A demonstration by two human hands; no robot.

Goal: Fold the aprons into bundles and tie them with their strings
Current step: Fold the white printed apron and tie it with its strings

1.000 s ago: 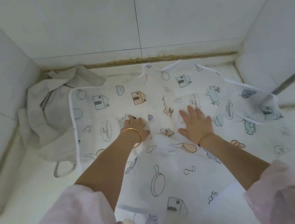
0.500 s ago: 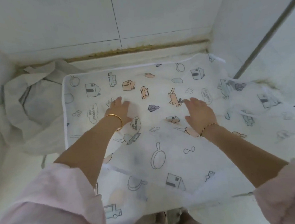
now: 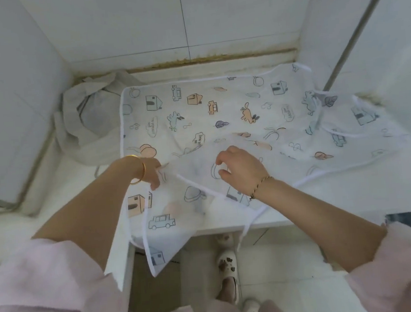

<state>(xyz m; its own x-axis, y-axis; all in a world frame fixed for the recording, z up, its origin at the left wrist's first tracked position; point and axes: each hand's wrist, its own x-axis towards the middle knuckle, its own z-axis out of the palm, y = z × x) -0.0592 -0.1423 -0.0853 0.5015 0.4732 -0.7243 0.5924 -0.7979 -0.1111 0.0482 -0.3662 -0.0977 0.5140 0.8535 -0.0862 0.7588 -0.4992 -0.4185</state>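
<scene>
1. Apron lies spread flat on the bench, centre frame. Its near corner hangs over the front edge, lower centre.
2. Left hand: fingers curled, pinching the edge of a flap laid over the middle, probably to set the fold line.
3. Right hand: fingers curled over that flap. Can't tell if they grip cloth.
4. String dangles off the bench front, untied.
5. Grey bag sits slumped upper left, touching the apron's edge.

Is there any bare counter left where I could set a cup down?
Bare counter lies left of the apron, in front of the grey bag, and along the front right edge below the apron's hem. The apron covers the rest.
</scene>
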